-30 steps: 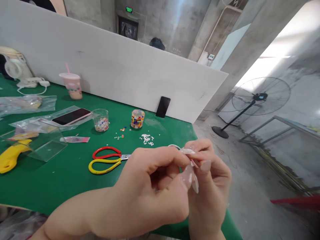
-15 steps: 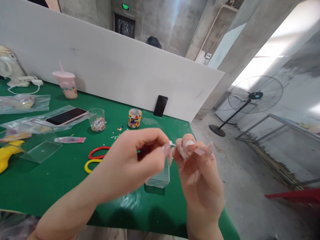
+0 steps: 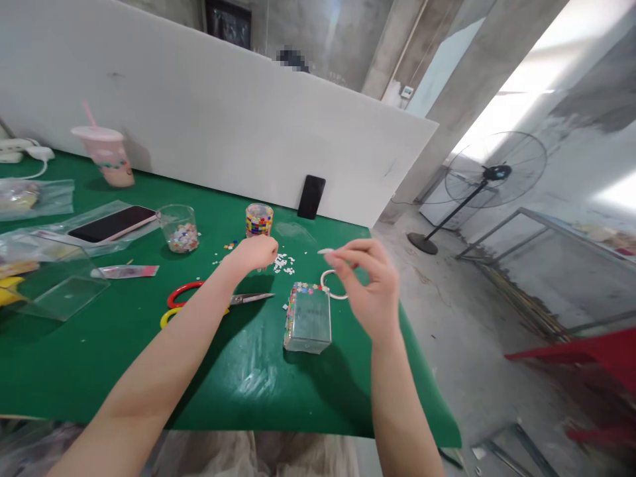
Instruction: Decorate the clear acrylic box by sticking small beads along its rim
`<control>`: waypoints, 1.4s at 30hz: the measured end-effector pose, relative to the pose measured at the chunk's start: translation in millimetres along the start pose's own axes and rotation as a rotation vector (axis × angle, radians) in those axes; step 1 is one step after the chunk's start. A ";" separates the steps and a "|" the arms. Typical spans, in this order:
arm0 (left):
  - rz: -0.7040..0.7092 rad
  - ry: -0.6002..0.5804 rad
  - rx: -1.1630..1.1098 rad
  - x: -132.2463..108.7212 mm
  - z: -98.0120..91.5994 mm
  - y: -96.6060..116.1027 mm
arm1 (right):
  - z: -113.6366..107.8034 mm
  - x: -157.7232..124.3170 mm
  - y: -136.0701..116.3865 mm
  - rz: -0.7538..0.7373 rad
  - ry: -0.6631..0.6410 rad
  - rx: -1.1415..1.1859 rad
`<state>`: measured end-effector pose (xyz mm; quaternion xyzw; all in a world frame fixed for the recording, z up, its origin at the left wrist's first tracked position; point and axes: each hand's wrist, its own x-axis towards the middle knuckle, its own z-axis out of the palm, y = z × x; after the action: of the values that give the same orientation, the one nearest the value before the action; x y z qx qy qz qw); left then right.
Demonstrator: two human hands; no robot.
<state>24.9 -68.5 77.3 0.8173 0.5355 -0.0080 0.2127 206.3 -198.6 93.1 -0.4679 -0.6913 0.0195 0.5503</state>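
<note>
My left hand reaches forward, closed, beside a scatter of small white pieces. Its fingertips are hidden behind the hand. Just behind it stands a glass covered in colourful mosaic tiles. My right hand is raised with thumb and fingers pinched together. A pale sliver shows at its fingertips, too small to tell whether it is a piece or a fingernail. Below it lies a white ring. Between my arms sits a transparent box with coloured pieces along its top and left edges.
Scissors with red and yellow handles lie under my left forearm. Left of them are a glass of small pieces, a tube, a phone and a pink cup. Another phone leans against the white partition.
My hands have parted. The left moved forward and down to the white pieces; the right drew slightly left, still pinched. The box and the ring are now uncovered.
</note>
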 end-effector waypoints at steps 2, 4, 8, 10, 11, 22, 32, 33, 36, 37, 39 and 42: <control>-0.004 0.000 0.001 3.5 0.2 -3.1 | 10.2 -19.8 20.2 0.023 -0.087 -0.059; -0.002 -0.001 -0.007 6.4 -0.6 -6.6 | 19.8 -40.7 41.5 0.045 -0.131 -0.111; -0.010 -0.001 -0.033 10.8 -0.4 -12.3 | 31.3 -66.6 71.8 0.071 -0.159 -0.192; -0.020 0.013 -0.044 11.4 -0.3 -14.0 | 33.3 -69.7 77.9 0.074 -0.171 -0.214; -0.022 0.021 -0.049 11.3 -0.6 -14.5 | 33.7 -69.9 79.4 0.073 -0.177 -0.221; -0.013 0.056 -0.066 7.0 -3.5 -9.1 | 31.0 -67.1 80.7 0.086 -0.207 -0.246; -0.040 0.062 -0.058 8.4 -1.8 -5.3 | 40.3 -46.7 83.2 0.125 -0.342 -0.222; -0.042 0.067 -0.059 8.2 -2.0 -5.4 | 40.1 -46.5 83.4 0.131 -0.356 -0.216; -0.039 0.090 -0.072 7.9 -2.8 -5.5 | 38.4 -46.6 83.1 0.157 -0.391 -0.197; -0.037 0.101 -0.078 7.8 -3.0 -5.5 | 37.7 -46.7 82.8 0.168 -0.399 -0.190; -0.033 0.121 -0.089 7.9 -3.2 -5.3 | 36.6 -46.8 82.1 0.192 -0.413 -0.174; -0.023 0.146 -0.101 7.8 -3.3 -4.8 | 36.3 -46.8 81.8 0.232 -0.424 -0.146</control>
<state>23.3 -59.0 76.8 0.7978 0.5586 0.0762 0.2136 227.2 -166.2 -0.3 -0.5681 -0.7323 0.1304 0.3520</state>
